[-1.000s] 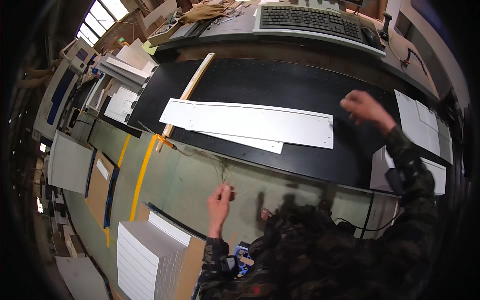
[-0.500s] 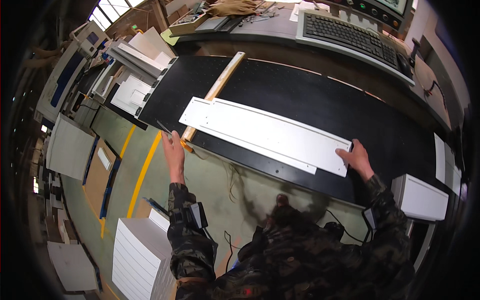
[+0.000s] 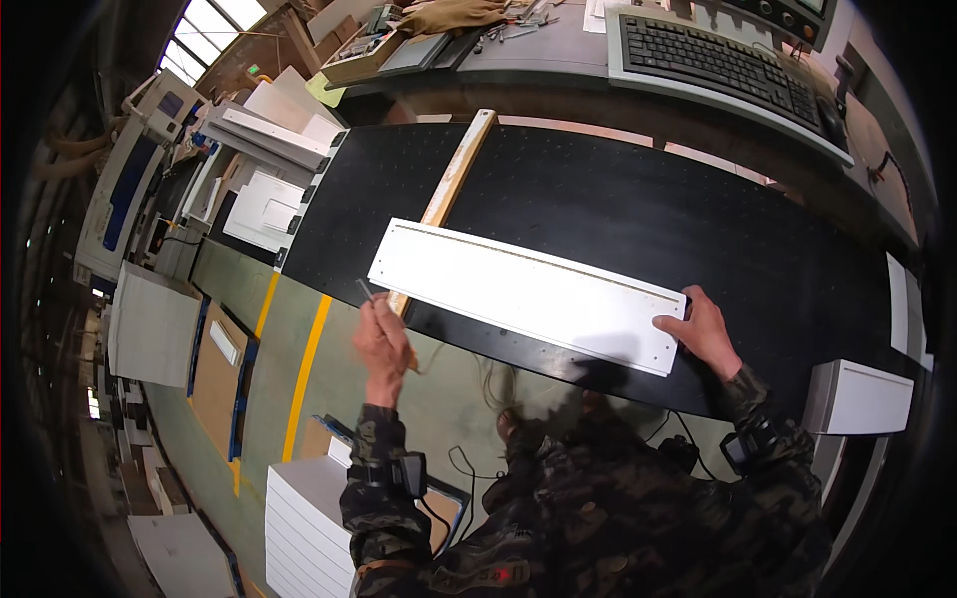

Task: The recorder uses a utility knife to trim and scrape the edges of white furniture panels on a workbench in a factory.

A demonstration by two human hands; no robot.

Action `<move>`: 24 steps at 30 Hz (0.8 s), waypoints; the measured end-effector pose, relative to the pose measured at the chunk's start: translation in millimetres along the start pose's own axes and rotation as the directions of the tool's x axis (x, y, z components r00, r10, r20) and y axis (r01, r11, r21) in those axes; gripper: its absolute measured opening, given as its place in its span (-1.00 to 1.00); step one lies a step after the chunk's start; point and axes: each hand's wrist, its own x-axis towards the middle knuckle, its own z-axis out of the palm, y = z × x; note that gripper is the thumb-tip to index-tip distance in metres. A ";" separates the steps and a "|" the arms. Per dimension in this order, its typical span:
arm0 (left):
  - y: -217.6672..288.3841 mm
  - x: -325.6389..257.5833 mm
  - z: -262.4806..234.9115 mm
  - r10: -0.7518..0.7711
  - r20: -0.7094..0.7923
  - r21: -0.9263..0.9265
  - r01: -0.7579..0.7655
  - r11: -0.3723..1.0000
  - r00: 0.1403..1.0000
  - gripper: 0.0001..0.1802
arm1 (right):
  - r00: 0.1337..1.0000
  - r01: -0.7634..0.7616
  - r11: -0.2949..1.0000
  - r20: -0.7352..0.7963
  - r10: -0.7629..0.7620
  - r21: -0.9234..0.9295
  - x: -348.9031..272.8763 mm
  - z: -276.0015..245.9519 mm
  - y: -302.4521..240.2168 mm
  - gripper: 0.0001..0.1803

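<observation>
A long white panel [image 3: 528,297] with a narrow groove near its far edge and small holes at its ends lies over a black worktop. Its left part rests across a wooden strip [image 3: 460,164]. My right hand [image 3: 704,331] grips the panel's right end, thumb on top and fingers round the edge. Just off the left near corner, my left hand [image 3: 383,342] is closed, slightly blurred, round a slim hand tool [image 3: 365,290]. The tool's thin metal end points up and left, and an orange part shows below the fist; its exact kind is unclear.
Beyond the worktop [image 3: 618,194] stands a desk with a keyboard [image 3: 718,75] and a tool tray [image 3: 364,58]. White panels are stacked on the floor [image 3: 309,528] at lower left. A white box-like piece [image 3: 862,397] sits at the right. Cables hang near my legs.
My left hand has turned the tool steeper and come nearer the panel's near edge. The panel looks turned: a stepped near edge seen before no longer shows. My right hand keeps its end.
</observation>
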 end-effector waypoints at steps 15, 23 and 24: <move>69.0 28.3 16.4 -0.102 0.456 -0.824 0.463 0.326 0.884 -0.52 | 0.692 0.704 0.667 -0.021 -0.722 0.244 -75.1 169.6 -219.5 -0.25; -62.3 -28.4 65.2 0.549 0.319 -0.516 -0.345 0.784 0.772 -0.36 | 0.872 0.317 0.948 0.384 -0.304 0.032 -87.1 154.4 -282.5 -0.26; -66.5 -34.7 74.8 0.593 0.384 -0.344 -0.486 0.803 0.708 -0.30 | 0.836 0.286 0.957 0.476 -0.274 0.048 -85.5 163.5 -290.5 -0.32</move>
